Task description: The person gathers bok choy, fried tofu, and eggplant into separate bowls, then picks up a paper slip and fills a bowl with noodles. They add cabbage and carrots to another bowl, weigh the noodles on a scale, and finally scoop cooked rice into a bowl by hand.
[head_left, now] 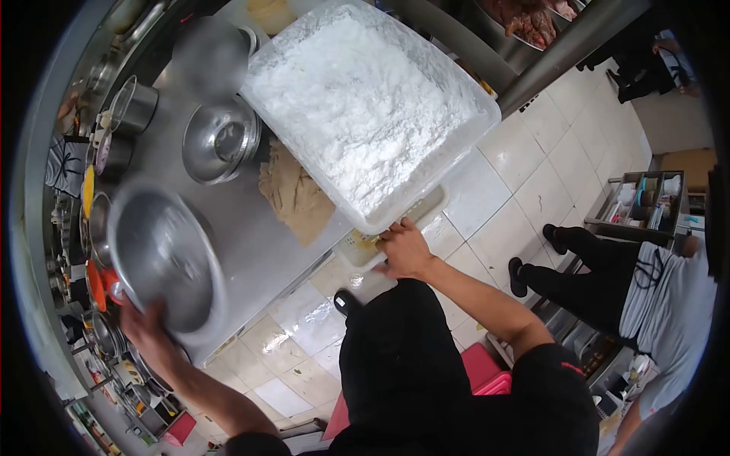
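Note:
A large metal bowl (167, 262), blurred by motion, is tilted at the left of the steel counter, and my left hand (152, 334) grips its lower rim. My right hand (405, 249) is at the near corner of a clear plastic tub (475, 125) full of white powder (357, 106). Its fingers are bent round the rim of a pale basket (355, 251) under that corner. A crumpled brown cloth (293, 190) lies on the counter beside the tub.
Stacked metal bowls (217, 144) and a metal pot (133, 106) stand on the steel counter (262, 266). Another person (601, 292) stands at the right, near shelving. Raw meat (528, 23) sits in a container at the top. A pink stool (483, 368) is beside my legs.

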Action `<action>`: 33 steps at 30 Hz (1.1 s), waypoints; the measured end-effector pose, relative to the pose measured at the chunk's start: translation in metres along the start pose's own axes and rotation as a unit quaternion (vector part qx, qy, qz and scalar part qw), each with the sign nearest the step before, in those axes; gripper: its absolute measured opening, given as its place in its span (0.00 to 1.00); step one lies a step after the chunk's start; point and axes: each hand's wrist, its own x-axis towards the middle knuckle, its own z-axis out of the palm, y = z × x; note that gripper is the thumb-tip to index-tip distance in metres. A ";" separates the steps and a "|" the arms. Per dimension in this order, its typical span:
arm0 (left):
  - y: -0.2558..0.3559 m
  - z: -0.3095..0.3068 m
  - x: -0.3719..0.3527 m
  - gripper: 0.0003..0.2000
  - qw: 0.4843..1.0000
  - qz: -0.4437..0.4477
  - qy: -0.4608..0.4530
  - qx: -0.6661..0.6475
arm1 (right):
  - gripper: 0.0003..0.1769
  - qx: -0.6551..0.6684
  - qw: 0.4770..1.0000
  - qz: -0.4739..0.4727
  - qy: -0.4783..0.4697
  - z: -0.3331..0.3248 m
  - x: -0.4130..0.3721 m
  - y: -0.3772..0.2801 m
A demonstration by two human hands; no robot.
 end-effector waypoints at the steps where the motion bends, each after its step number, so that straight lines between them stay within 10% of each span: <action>1: -0.004 -0.019 -0.024 0.24 0.996 -0.028 -0.075 0.030 | 0.14 0.002 1.000 -0.002 -0.001 -0.004 0.004 -0.004; 4: -0.026 -0.043 -0.096 0.22 0.978 -0.144 -0.145 0.048 | 0.20 0.027 0.963 0.098 -0.248 -0.015 0.023 -0.003; 8: -0.096 -0.043 -0.159 0.19 0.934 -0.232 -0.270 0.023 | 0.29 0.086 0.943 0.051 0.318 0.093 0.103 0.047; 13: -0.164 0.003 -0.212 0.19 0.875 -0.358 -0.323 0.037 | 0.28 -0.022 0.969 0.215 0.123 0.102 0.144 0.054; 23: -0.192 0.117 -0.268 0.27 0.715 -0.513 -0.450 -0.151 | 0.27 0.027 0.964 0.255 0.068 0.076 0.112 0.065; 33: -0.171 0.132 -0.261 0.33 0.759 -0.467 -0.422 -0.164 | 0.27 0.259 0.895 0.302 0.204 0.054 0.070 0.062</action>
